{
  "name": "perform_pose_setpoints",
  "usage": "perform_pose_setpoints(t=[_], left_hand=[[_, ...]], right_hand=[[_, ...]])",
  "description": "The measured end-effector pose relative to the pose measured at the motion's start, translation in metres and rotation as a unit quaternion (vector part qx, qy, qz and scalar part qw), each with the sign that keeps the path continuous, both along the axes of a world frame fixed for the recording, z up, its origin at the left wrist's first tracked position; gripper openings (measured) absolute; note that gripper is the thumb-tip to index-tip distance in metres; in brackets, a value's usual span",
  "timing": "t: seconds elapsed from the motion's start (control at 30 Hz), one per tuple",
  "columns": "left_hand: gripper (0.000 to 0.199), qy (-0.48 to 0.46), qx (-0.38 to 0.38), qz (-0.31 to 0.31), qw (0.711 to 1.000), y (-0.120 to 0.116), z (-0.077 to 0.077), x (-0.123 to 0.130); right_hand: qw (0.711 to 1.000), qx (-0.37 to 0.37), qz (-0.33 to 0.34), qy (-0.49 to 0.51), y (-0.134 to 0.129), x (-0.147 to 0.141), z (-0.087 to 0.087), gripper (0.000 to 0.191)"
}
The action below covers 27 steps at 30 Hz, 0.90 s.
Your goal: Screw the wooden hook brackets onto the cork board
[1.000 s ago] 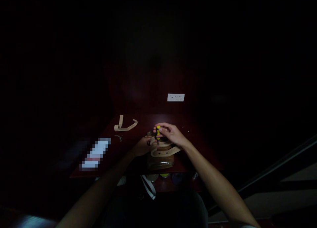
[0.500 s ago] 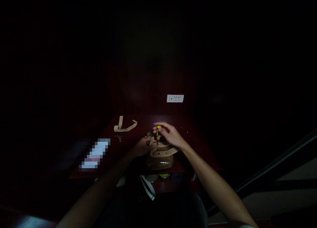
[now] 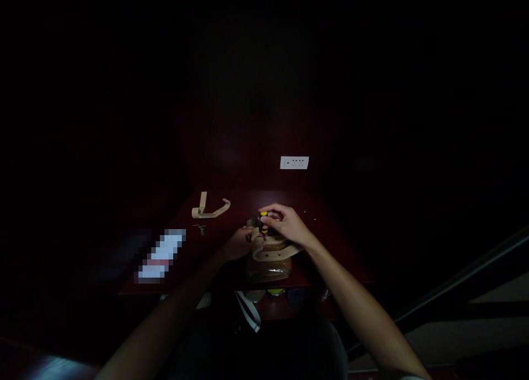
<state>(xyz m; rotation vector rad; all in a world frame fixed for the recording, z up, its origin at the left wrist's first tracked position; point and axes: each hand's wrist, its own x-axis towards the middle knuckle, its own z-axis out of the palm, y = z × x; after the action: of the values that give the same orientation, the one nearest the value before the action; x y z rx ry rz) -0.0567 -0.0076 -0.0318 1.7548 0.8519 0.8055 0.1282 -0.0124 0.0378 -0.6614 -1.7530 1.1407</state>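
Note:
A yellow-and-black screwdriver (image 3: pixel 264 213) stands upright in my right hand (image 3: pixel 286 224), its handle pinched between thumb and fingers. Its tip is hidden behind my hand and the wood. Under it lies a pale, curved wooden piece (image 3: pixel 273 255) with dark holes along its strip. My left hand (image 3: pixel 238 243) is closed on the left end of this wooden piece, with the fingertips partly hidden. The wood rests on a brown, shiny plastic-wrapped bundle (image 3: pixel 268 272) near the table's front edge.
Another bent wooden hook (image 3: pixel 210 213) lies at the back left, with several screws (image 3: pixel 200 228) in front of it. A blurred-out flat, bright object (image 3: pixel 162 256) is on the left. Behind the table (image 3: pixel 330 259), a white socket (image 3: pixel 294 163) is on the wall. A pale strap (image 3: pixel 248 312) hangs below the front edge.
My right fingers have closed more tightly around the screwdriver handle, which now stands straighter and slightly lower. My left hand and the wooden piece stay together. The whole view has shifted slightly.

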Motion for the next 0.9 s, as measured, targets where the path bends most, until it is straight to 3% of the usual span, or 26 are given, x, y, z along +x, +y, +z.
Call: perform_pose_setpoints(t=[0.23, 0.73, 0.9], left_hand=[[0.042, -0.005, -0.029, 0.013, 0.999, -0.0020, 0.0016, 0.0022], [0.037, 0.011, 0.014, 0.019, 1.000, -0.0003, 0.0008, 0.0010], [0.037, 0.013, 0.027, 0.016, 0.999, -0.0014, 0.0029, 0.0008]], right_hand=[[1.000, 0.011, 0.010, 0.013, -0.0007, 0.0008, 0.0000, 0.030], [1.000, -0.011, 0.002, 0.030, 0.0006, -0.0019, -0.0050, 0.031], [1.000, 0.027, 0.002, 0.008, 0.0005, -0.0053, -0.0009, 0.032]])
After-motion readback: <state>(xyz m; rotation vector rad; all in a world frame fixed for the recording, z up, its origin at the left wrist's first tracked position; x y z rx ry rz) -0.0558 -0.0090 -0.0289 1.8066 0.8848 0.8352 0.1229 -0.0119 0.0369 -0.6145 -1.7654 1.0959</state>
